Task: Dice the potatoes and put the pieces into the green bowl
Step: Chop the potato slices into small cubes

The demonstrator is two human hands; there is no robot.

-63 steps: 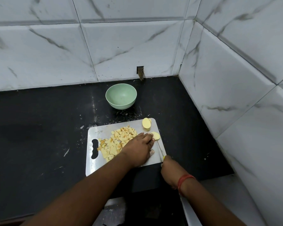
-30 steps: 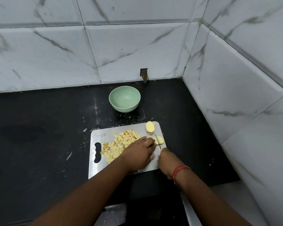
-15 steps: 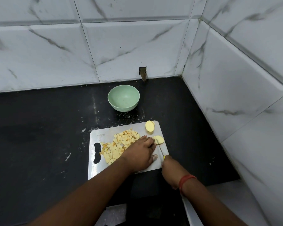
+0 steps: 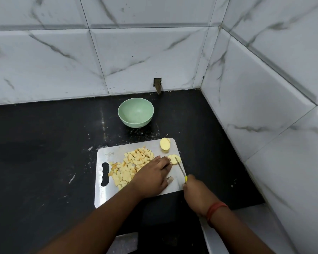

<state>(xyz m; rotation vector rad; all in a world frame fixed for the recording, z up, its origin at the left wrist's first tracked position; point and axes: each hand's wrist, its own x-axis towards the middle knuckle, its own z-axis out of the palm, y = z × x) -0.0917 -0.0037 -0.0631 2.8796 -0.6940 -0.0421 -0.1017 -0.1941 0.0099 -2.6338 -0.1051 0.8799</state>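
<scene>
Black counter (image 4: 44, 153) carries green bowl (image 4: 135, 113) and cutting board (image 4: 108, 154).

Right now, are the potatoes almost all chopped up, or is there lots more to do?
A good part is done: a pile of diced pieces sits on the cutting board. In hand: the left hand steadies a potato slice while the right hand cuts it with the knife. Left: another potato chunk waits uncut, and the green bowl is empty, so nothing has gone in.
</scene>
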